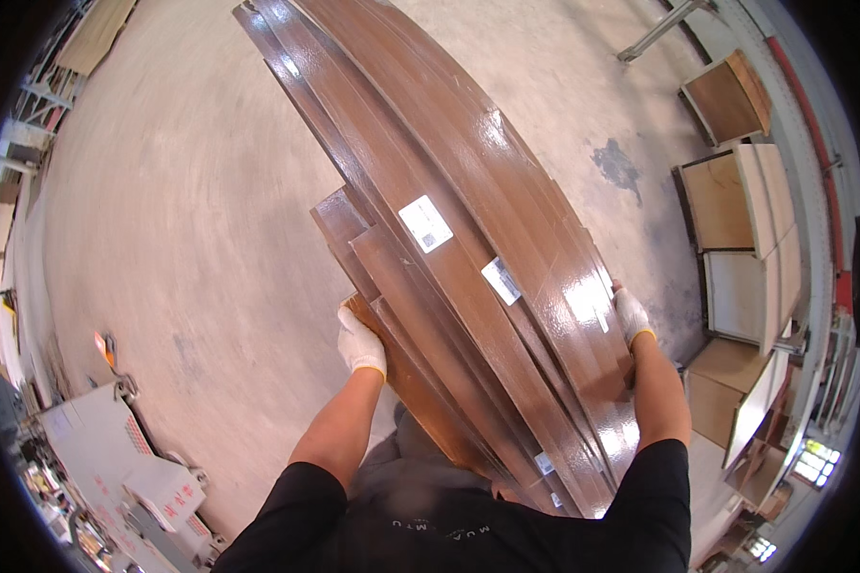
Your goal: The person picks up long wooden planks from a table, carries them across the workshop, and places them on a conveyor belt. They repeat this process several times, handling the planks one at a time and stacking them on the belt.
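Observation:
A long stack of glossy brown boards (506, 220) runs from the far left of centre down to my body, its pieces uneven in length and overlapping. White labels are stuck on it, one a large label (425, 224) and one a smaller label (501, 281). My left hand (361, 342), in a white glove with a yellow cuff, grips the left edge by an orange-brown board (411, 389). On the opposite side my right hand (631, 315), gloved alike, is wrapped round the right edge. The fingertips of both hands are partly hidden by the boards.
At the lower left stands a grey machine (91, 444) with red markings, and an orange object (105, 349) is beside it. Open-fronted wooden boxes (721, 201) line the right side. A concrete floor (191, 210) with dark stains surrounds the stack.

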The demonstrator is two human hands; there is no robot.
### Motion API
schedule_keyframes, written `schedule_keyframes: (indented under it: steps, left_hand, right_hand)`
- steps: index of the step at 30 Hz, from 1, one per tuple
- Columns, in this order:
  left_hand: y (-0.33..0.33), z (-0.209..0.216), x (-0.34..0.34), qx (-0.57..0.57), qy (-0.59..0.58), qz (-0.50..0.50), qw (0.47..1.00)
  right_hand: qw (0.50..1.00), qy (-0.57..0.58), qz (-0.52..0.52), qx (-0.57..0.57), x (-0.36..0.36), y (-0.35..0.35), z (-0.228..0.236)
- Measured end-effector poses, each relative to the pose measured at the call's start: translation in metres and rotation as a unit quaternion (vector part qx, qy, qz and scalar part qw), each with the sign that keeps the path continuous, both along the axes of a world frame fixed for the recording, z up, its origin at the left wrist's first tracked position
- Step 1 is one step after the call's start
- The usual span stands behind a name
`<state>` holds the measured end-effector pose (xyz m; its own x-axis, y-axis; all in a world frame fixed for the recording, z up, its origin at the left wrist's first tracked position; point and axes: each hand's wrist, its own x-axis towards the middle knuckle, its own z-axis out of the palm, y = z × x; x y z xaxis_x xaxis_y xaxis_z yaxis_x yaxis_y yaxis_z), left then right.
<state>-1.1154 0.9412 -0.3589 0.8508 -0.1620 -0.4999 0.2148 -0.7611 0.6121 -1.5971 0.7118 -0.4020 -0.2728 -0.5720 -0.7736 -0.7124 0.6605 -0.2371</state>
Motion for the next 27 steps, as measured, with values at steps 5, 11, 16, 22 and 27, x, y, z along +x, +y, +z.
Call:
schedule_keyframes:
  steps: [5, 11, 16, 22, 27]
  left_hand:
    - [-0.023, 0.009, 0.027, 0.008, 0.008, 0.000, 1.000]
    - [-0.044, 0.000, 0.055, -0.008, 0.025, -0.005, 1.000]
    - [-0.064, 0.000, 0.073, -0.021, 0.023, -0.010, 0.999]
    - [-0.093, 0.001, 0.089, -0.003, 0.009, -0.027, 1.000]
    - [-0.116, 0.017, 0.108, 0.006, 0.020, -0.063, 0.998]
  right_hand:
    - [0.996, -0.024, -0.078, -0.031, 0.018, -0.009, -0.005]
    - [0.994, 0.050, 0.095, -0.003, 0.050, -0.033, 0.020]
    - [0.997, 0.043, 0.057, -0.035, 0.068, -0.049, 0.018]
    - [0.993, 0.070, 0.056, -0.077, 0.081, -0.053, 0.022]
    - [0.997, 0.065, 0.036, 0.036, 0.108, -0.062, 0.045]
